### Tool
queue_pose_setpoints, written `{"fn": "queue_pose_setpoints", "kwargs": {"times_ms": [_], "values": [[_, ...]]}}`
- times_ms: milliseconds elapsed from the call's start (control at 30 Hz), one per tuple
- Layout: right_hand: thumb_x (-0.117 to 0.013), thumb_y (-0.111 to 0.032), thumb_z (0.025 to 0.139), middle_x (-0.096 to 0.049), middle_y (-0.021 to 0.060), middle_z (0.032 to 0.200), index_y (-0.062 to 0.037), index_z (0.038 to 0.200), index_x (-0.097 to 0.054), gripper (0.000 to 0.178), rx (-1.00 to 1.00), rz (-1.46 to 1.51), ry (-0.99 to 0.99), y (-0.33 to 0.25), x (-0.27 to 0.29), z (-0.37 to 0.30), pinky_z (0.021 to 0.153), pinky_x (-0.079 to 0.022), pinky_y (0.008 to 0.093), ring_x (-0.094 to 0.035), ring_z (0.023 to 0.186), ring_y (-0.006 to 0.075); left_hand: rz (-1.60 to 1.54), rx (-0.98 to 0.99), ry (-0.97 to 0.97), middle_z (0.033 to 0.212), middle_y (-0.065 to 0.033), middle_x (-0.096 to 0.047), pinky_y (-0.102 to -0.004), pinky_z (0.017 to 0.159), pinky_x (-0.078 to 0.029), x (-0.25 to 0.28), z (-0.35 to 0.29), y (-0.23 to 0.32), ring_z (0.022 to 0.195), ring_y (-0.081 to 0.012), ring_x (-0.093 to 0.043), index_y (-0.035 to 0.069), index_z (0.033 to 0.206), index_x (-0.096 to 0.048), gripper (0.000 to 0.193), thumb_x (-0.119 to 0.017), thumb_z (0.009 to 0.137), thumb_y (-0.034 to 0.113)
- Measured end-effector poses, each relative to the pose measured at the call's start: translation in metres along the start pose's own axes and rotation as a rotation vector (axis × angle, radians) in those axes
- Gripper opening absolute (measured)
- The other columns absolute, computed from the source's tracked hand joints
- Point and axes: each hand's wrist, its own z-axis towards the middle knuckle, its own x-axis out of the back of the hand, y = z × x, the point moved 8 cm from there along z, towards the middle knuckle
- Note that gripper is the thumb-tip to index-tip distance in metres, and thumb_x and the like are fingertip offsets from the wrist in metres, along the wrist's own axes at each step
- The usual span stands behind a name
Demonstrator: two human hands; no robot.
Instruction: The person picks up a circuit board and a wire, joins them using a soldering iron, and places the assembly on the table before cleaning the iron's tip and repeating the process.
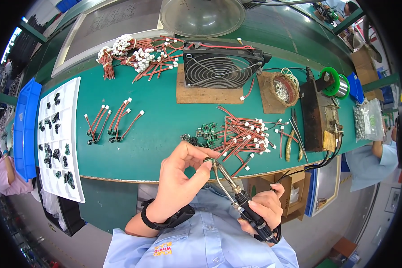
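Note:
My left hand [181, 172] pinches a small green circuit board [208, 159] between thumb and fingertips, just off the bench's front edge. My fingers hide most of the board. In my right hand [268, 209] is a black-handled soldering iron [242, 198] with a thin metal tube alongside its shaft. Its tip reaches the board in my left hand; whether they touch I cannot tell. Just beyond my hands lie a heap of red-and-black wire leads [245, 134] with white connectors and a cluster of loose green boards [205, 133].
A black fan [221, 69] stands at the back. To the right are a tin of metal scraps [283, 89], tweezers [298, 134], a soldering station [315, 116] and a solder spool [335, 82]. At left, a white tray [71, 120] holds dark parts beside a blue bin [27, 129].

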Motion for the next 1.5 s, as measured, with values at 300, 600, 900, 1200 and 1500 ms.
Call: {"fn": "queue_pose_setpoints", "kwargs": {"times_ms": [300, 600, 900, 1200, 1500], "values": [[-0.077, -0.029, 0.062, -0.06, 0.0007, 0.072, -0.0126, 0.1, -0.061, 0.045, -0.03, 0.007, -0.032, -0.002, 0.003, -0.001, 0.088, -0.031, 0.0427, -0.056, 0.066, 0.0175, 0.086, -0.015, -0.034, 0.1, -0.0168, -0.063, -0.0307, 0.084, -0.045, 0.0, -0.001, 0.001, 0.093, -0.0172, -0.058, 0.003, 0.088, -0.045, 0.012, -0.056, 0.084, 0.0], [-0.082, -0.021, 0.055, -0.062, -0.0018, 0.079, -0.015, 0.1, -0.063, 0.049, -0.059, 0.023, -0.053, -0.001, 0.007, -0.001, 0.089, -0.032, 0.0407, -0.058, 0.072, 0.0158, 0.153, -0.05, -0.008, 0.099, -0.0151, -0.064, -0.0292, 0.08, -0.043, 0.001, -0.001, 0.006, 0.091, -0.0147, -0.058, 0.003, 0.087, -0.047, 0.011, -0.056, 0.083, 0.0], [-0.073, -0.018, 0.07, -0.058, 0.005, 0.08, -0.0093, 0.114, -0.054, 0.048, -0.102, 0.084, 0.364, 0.027, 0.033, -0.012, 0.091, -0.032, 0.043, -0.053, 0.075, 0.0186, -0.302, 0.167, -0.054, 0.098, -0.0178, -0.062, -0.0294, 0.08, -0.043, -0.002, -0.005, 0.015, 0.088, -0.016, -0.057, 0.003, 0.087, -0.047, 0.009, -0.054, 0.082, 0.005], [-0.061, -0.002, 0.079, -0.054, 0.0075, 0.101, -0.0024, 0.121, -0.048, 0.044, -0.356, 0.066, 0.649, 0.079, 0.048, 0.011, 0.081, -0.043, 0.0275, -0.052, 0.088, 0.0158, -0.384, 0.202, -0.126, 0.092, -0.0188, -0.061, -0.031, 0.078, -0.043, -0.004, -0.015, 0.016, 0.084, -0.0174, -0.057, 0.003, 0.087, -0.046, 0.011, -0.054, 0.081, 0.009], [-0.063, -0.001, 0.077, -0.055, 0.009, 0.11, -0.0035, 0.123, -0.05, 0.047, -0.48, 0.03, 0.483, 0.113, 0.034, 0.037, 0.083, -0.044, 0.0281, -0.055, 0.095, 0.0162, -0.36, 0.167, -0.155, 0.09, -0.0198, -0.061, -0.0326, 0.078, -0.044, -0.003, -0.024, 0.025, 0.083, -0.0194, -0.057, 0.003, 0.087, -0.046, 0.012, -0.054, 0.081, 0.009]]}}
